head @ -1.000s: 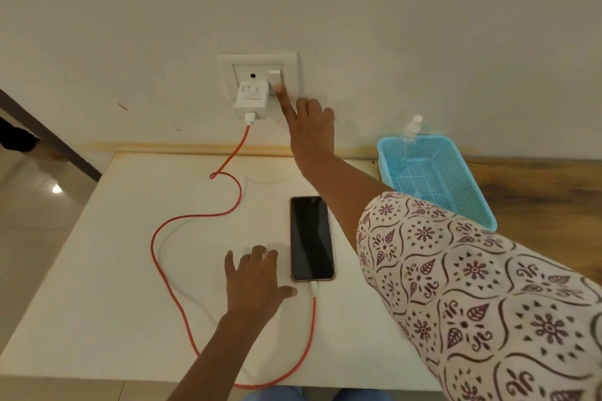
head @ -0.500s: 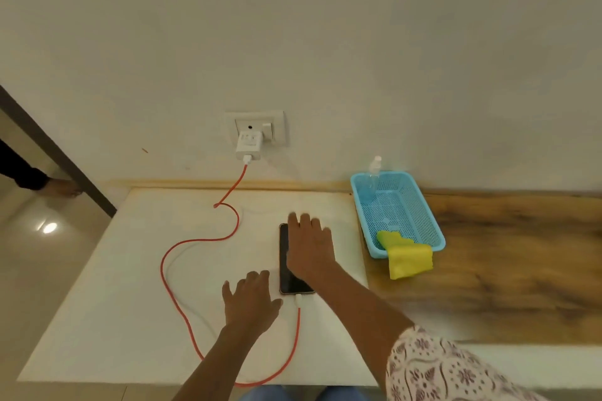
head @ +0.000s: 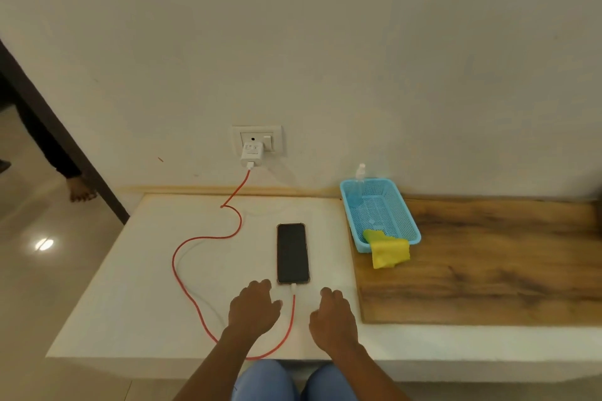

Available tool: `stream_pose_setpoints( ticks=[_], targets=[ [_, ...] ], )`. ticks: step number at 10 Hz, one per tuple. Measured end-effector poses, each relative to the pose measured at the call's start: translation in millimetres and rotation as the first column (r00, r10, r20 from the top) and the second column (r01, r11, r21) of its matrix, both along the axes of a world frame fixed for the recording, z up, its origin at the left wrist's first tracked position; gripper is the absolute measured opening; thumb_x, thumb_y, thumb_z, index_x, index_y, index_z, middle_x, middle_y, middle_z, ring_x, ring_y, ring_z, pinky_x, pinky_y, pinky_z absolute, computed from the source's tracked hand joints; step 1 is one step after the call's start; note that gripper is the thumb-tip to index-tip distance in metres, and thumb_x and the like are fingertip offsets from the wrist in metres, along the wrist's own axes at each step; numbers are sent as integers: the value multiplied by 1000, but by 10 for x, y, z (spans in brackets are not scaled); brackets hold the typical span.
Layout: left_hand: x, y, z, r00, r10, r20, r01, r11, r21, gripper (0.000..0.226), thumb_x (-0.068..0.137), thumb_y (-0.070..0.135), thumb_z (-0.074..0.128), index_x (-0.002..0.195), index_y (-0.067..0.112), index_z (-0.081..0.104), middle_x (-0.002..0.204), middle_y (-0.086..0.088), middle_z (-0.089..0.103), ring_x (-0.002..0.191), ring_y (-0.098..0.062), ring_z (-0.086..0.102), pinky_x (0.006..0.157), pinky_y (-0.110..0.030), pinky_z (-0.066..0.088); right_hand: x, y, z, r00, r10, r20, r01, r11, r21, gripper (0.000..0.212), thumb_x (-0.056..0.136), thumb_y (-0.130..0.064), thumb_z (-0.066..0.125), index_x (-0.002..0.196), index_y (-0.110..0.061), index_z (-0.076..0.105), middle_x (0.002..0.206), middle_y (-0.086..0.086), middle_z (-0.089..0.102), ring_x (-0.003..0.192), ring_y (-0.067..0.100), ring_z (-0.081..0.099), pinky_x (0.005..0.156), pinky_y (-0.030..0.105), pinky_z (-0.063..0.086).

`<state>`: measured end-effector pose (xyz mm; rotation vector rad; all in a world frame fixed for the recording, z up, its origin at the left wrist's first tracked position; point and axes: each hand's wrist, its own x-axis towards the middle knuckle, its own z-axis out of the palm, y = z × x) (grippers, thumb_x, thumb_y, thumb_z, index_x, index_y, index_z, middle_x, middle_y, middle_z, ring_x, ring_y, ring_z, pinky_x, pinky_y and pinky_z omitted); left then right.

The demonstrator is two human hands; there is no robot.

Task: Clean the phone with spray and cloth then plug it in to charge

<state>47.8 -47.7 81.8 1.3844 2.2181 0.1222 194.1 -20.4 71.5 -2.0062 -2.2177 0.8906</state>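
1. Looking down through your head camera, you've got the phone (head: 292, 253) flat on the white table (head: 130, 286), screen dark and facing up, lying lengthwise away from you.
2. Your left hand (head: 253, 309) sits palm down on the table just left of the phone's near end, fingers loosely spread, gripping nothing.
3. Your right hand (head: 333, 319) rests palm down just right of the plug, fingers relaxed and empty, apart from the left with the cable running between the 2 of them.
4. The red cable (head: 208, 238) is plugged into the phone's near edge by its white connector (head: 293, 288), drops toward the table's front edge, loops back left and snakes up to the wall.
5. There it meets the white charger (head: 251, 155), seated in the wall socket (head: 257, 140), with a switch on the plate beside it.
6. Off to your right, the blue basket (head: 378, 215) stands on the wooden surface (head: 488, 264), touching the seam with the white table.
7. A clear spray bottle (head: 358, 184) stands upright in the basket's far corner.
8. The yellow cloth (head: 387, 251) hangs over the basket's near rim, part inside and part draped onto the wood.
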Motion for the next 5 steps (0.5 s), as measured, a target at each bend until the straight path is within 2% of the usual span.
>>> stream_pose_setpoints(
  ticks=[1,2,3,4,5],
  targets=[
    [6,7,102,985,92,147,-103,992,72,37,92,45,48,114,17,55,124,-2,60,106,-18,59,93,-28,45,38,74,123,967,-153,-202,122,980,-158,31,94,-21,48,123,-12,53,129,5,58,115,19,57,94,24,45],
    [-20,75,142,898,225,379,-265,963,56,31,92,41,51,101,12,58,109,-9,67,88,-19,65,80,-26,51,60,186,166,866,-380,-326,258,896,-361,25,93,-17,52,116,-8,58,120,10,64,105,23,62,93,29,50],
    [5,106,132,700,377,607,-440,897,-49,35,92,42,49,80,10,58,92,-13,69,69,-18,64,61,-20,50,86,258,156,693,-630,-350,349,718,-602,13,93,-17,53,101,-8,58,104,11,68,85,21,65,80,29,54],
    [28,165,80,667,433,606,-466,877,-114,48,94,47,41,73,8,58,79,-12,66,63,-18,60,59,-22,47,68,345,92,659,-649,-380,326,702,-634,13,94,-20,53,98,-9,58,95,8,68,80,19,65,74,28,53],
    [34,357,-19,626,472,621,-491,857,-157,64,95,54,28,55,7,48,57,-10,54,48,-16,45,50,-23,37,-34,538,-52,625,-644,-442,311,724,-616,27,93,-34,53,91,-10,64,85,7,70,76,18,66,70,27,54]
  ],
)
